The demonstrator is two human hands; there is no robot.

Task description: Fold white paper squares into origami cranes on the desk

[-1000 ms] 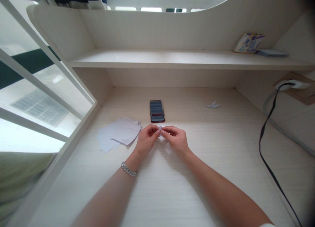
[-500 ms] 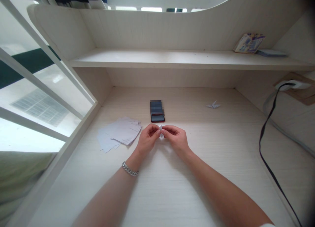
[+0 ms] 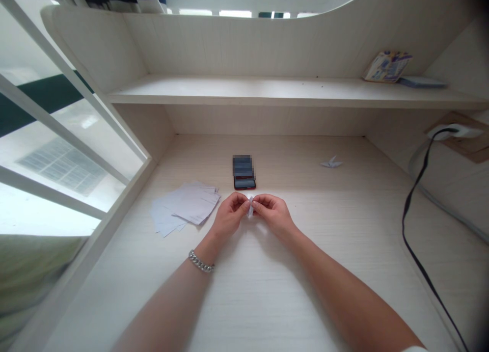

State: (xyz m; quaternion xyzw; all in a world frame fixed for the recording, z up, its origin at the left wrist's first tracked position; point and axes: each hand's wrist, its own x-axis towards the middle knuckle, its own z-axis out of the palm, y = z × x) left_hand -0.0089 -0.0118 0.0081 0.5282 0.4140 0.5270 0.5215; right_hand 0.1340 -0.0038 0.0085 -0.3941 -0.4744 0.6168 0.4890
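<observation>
Left hand [image 3: 231, 213]: thumb and fingertips pinch the left side of a small folded paper [image 3: 250, 208]; chain bracelet [image 3: 200, 262] at the wrist.
Right hand [image 3: 272, 212]: thumb and fingertips pinch the same piece from the right.
Folded paper: white, between both sets of fingertips, on the near side of the phone [image 3: 244, 183]; fold detail too small to tell, contact with the desk [image 3: 260, 296] likewise.
Paper sheets [image 3: 193, 204]: loose overlapping pile, flat on the desk, just left of the left hand.
Paper crane [image 3: 331, 162]: on the desk, well apart from the right hand, farther back.
Black cord [image 3: 408, 209]: hangs from the wall socket, far right.
</observation>
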